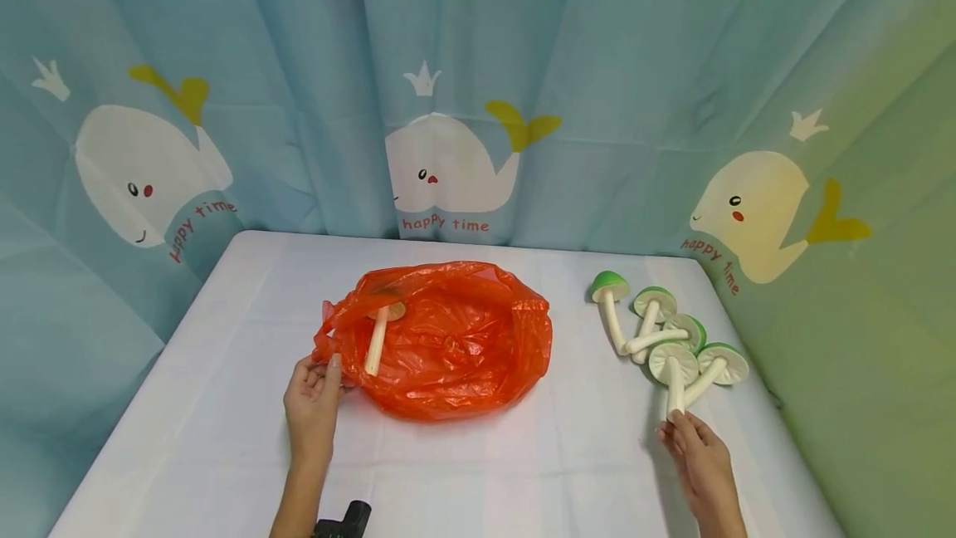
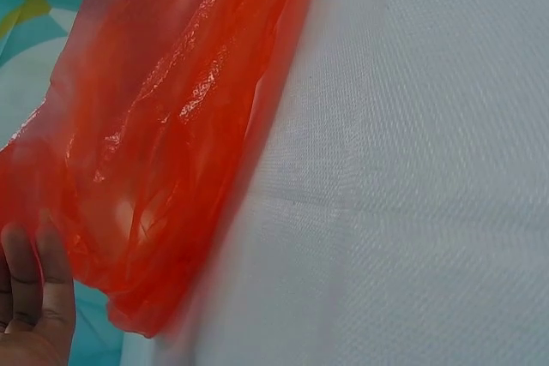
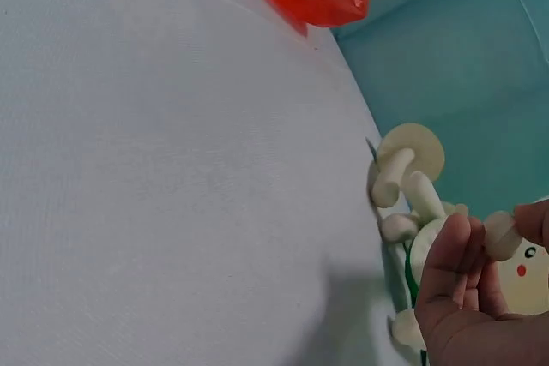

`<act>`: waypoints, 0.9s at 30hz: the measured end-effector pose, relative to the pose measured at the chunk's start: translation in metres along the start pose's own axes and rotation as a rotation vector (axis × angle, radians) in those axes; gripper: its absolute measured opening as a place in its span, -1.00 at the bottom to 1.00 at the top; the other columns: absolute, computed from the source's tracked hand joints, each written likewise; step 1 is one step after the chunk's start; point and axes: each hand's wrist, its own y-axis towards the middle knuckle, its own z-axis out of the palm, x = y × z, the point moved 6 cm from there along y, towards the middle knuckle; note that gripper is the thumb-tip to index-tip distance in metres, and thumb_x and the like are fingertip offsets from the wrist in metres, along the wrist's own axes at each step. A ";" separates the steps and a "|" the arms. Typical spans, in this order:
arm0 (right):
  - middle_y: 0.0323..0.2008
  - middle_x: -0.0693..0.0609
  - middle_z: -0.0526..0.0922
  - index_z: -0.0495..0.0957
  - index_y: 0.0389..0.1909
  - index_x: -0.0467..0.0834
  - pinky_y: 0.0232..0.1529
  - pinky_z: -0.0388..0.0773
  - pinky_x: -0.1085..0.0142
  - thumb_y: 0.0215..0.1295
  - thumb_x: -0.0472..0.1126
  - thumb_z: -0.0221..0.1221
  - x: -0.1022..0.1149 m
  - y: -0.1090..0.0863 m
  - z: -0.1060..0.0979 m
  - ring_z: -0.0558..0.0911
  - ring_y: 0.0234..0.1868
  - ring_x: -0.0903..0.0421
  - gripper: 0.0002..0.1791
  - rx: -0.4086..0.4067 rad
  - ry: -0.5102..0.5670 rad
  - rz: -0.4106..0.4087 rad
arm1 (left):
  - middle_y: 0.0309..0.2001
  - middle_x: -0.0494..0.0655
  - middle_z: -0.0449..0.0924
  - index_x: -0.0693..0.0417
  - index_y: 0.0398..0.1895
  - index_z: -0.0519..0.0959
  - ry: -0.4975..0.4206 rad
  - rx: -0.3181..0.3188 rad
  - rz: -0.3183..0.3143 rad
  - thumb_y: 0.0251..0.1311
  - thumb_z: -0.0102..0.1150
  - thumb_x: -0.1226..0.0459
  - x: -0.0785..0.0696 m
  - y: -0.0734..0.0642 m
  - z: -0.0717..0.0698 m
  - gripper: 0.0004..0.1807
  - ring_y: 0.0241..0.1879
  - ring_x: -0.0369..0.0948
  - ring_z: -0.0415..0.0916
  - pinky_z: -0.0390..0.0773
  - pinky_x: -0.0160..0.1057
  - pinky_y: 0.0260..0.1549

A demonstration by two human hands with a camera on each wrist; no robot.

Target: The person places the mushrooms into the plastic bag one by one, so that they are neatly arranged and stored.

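Note:
A red plastic bag [image 1: 463,347] lies with its mouth spread wide on the table. My left hand [image 1: 314,397] pinches the bag's left edge between thumb and fingers. Inside the bag at its left side is a mushroom [image 1: 377,343] with a pale stem, its cap partly behind the red film. My right hand [image 1: 700,459] pinches the stem of a green-capped mushroom [image 1: 675,384], the cap pointing away from me. The stem's end [image 3: 502,236] shows between thumb and fingers in the right wrist view. Just beyond that hand lie several more green-capped mushrooms [image 1: 657,337], some overlapping.
White cloth covers the table [image 1: 523,471]. A blue-green curtain [image 1: 635,65] printed with whales hangs behind and along both sides. Near the left forearm, a black object [image 1: 354,517] shows at the bottom edge of the head view.

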 end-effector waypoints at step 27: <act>-0.22 -0.06 0.44 0.31 -0.01 -0.30 -0.18 0.56 0.40 0.41 -0.40 -0.05 0.019 -0.035 0.092 0.52 -0.23 0.14 -0.82 0.408 0.131 -0.346 | -0.28 0.05 0.48 0.37 0.03 0.37 0.036 0.015 -0.014 0.32 0.07 0.30 0.003 0.000 0.004 -0.67 -0.45 -0.27 0.54 0.62 -0.39 -0.37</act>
